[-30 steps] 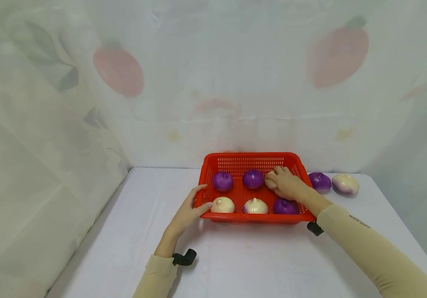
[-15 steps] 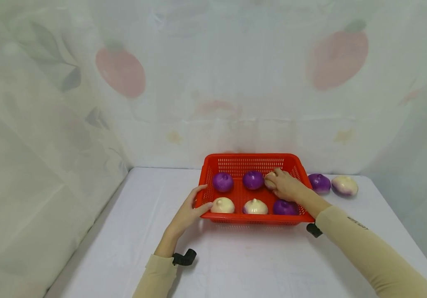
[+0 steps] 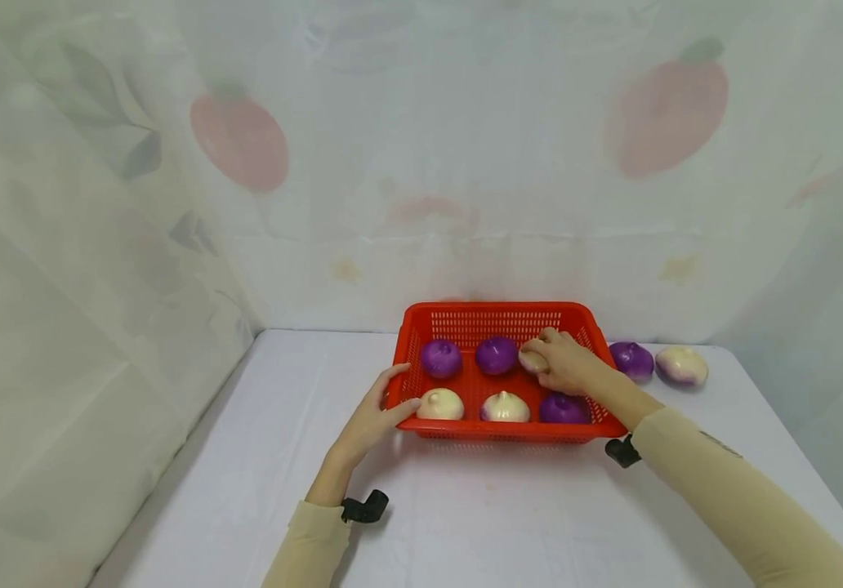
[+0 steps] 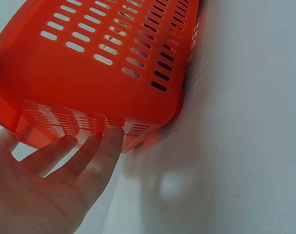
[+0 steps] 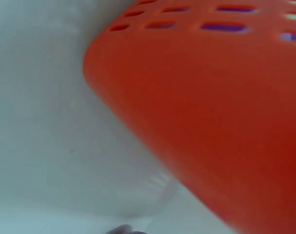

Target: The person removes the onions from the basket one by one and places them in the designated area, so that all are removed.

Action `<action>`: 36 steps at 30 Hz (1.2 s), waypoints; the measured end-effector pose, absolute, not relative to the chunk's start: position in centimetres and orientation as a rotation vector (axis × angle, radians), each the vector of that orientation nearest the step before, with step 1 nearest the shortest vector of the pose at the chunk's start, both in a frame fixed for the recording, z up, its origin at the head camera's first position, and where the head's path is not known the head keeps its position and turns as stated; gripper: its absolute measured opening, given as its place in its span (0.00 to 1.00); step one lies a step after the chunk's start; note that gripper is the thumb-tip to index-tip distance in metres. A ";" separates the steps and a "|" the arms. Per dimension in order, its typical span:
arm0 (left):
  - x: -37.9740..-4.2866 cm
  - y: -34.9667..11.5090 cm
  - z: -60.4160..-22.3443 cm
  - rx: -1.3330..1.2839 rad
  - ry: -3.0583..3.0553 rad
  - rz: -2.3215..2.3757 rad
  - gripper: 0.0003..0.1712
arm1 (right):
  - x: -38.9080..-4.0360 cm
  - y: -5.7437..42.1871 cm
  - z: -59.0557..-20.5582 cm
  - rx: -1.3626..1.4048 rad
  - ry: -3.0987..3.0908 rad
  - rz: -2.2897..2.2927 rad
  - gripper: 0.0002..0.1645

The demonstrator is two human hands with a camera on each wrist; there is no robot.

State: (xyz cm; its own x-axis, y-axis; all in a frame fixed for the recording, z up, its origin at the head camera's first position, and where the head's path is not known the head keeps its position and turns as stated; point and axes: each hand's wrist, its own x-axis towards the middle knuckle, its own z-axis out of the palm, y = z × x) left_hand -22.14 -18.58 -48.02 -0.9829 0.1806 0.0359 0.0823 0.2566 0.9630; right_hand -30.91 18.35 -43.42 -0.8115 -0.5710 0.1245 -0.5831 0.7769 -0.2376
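Observation:
In the head view my right hand reaches over the red basket and grips a pale onion at the back right. The hand hides part of it. A purple onion sits close to its left, another purple onion at the back left. Along the front lie a cream onion, a pale onion with a purple tinge and a purple onion. My left hand holds the basket's left end, thumb over the rim; in the left wrist view its fingers lie against the outer wall.
A purple onion and a pale onion with a purple side lie on the white table right of the basket. A printed curtain hangs directly behind. Only the basket's red wall fills the right wrist view.
My right hand has shifted slightly left with the pale onion, and the middle purple onion at the back has moved a little left. My left hand stays on the basket.

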 end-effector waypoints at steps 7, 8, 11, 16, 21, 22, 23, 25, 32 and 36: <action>-22.1 -18.7 -47.6 0.254 2.442 1.842 0.41 | -30.0 18.3 -42.0 0.931 -2.947 0.440 0.29; -22.1 -18.7 -47.6 0.251 2.442 1.843 0.41 | -29.8 18.3 -41.8 0.935 -2.944 0.442 0.29; -22.1 -18.7 -47.6 0.243 2.439 1.841 0.40 | -29.3 18.5 -41.2 0.944 -2.927 0.443 0.28; -22.1 -18.6 -47.6 0.242 2.442 1.840 0.42 | -28.2 18.9 -40.3 0.973 -2.871 0.450 0.29; -22.2 -18.5 -47.6 0.252 2.441 1.843 0.42 | -27.2 19.7 -39.3 1.007 -2.806 0.466 0.28; -22.1 -18.5 -47.6 0.254 2.440 1.844 0.42 | -26.9 19.9 -39.1 1.007 -2.802 0.480 0.28; -22.2 -18.5 -47.6 0.256 2.438 1.845 0.42 | -26.7 20.1 -38.8 1.008 -2.798 0.495 0.28; -22.1 -18.6 -47.5 0.260 2.440 1.842 0.42 | -26.1 20.5 -38.3 0.998 -2.798 0.522 0.28; -22.0 -18.7 -47.3 0.256 2.443 1.838 0.41 | -24.2 22.2 -36.9 0.923 -2.763 0.560 0.29; -22.0 -18.8 -47.4 0.254 2.431 1.838 0.42 | -23.0 23.3 -36.4 0.871 -2.732 0.524 0.30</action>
